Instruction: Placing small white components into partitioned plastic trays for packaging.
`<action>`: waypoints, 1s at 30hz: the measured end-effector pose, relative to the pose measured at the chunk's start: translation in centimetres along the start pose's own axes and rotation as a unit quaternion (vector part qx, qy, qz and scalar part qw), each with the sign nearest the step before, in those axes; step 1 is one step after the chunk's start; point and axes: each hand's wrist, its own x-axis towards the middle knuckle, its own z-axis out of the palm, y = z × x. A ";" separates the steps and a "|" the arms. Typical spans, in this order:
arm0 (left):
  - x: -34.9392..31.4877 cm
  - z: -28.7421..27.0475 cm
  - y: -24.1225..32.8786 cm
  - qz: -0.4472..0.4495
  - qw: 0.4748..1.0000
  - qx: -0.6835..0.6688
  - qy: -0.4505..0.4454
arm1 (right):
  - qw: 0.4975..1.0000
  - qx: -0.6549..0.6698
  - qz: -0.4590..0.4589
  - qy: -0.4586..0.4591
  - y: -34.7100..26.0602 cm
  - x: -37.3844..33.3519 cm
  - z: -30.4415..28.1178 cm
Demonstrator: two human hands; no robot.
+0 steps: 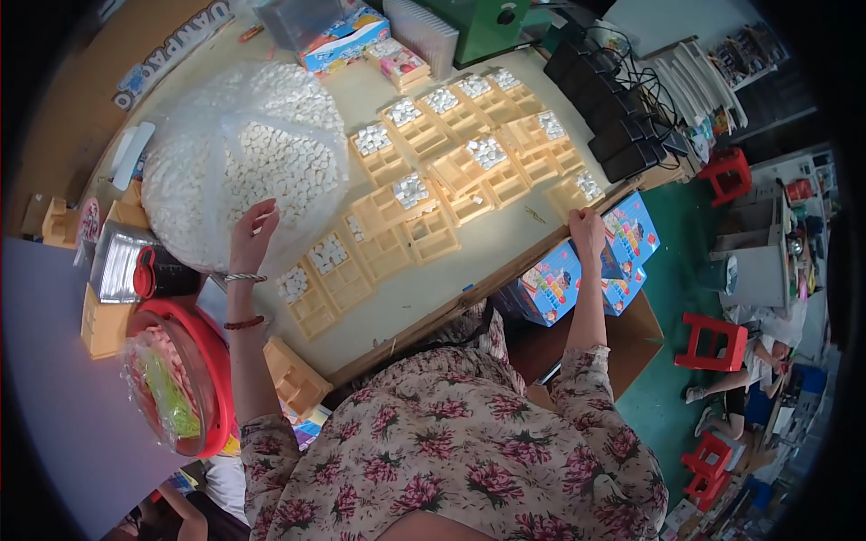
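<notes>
My left hand (253, 233) is over the near edge of a large clear plastic bag (189, 225) full of small white pieces (271, 171). Its fingers are loosely bent and apart, with nothing visible in them. At the table's right front edge, my right hand (587, 231) pinches the near corner of a pale yellow compartment tray (564, 197). White pieces (588, 187) fill one compartment of that tray. Between my hands lie rows of similar trays (383, 257), most with a heap of white pieces in one end compartment. Some trays are stacked askew on others.
Black boxy devices with cables (622, 135) line the table's right end. Blue printed boxes (550, 284) stand below its front edge beside an open carton (636, 352). At left are a red basin (221, 388) and a black cup (167, 275). Red stools (713, 343) and people are at right.
</notes>
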 end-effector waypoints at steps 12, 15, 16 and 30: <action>-1.2 -1.9 -1.0 0.000 0.999 -0.016 0.035 | 0.972 0.103 -0.200 -0.064 -9.4 -3.9 1.7; -1.6 -2.0 0.4 0.020 0.998 -0.012 0.056 | 0.967 0.088 -0.224 -0.088 -11.4 -5.0 3.6; -1.6 -1.9 0.8 0.022 0.998 -0.023 0.060 | 0.965 0.047 -0.242 -0.095 -11.8 -5.2 3.8; -4.2 -4.2 0.4 0.056 0.989 -0.032 0.131 | 0.887 0.230 -0.374 -0.141 -27.2 -10.7 1.9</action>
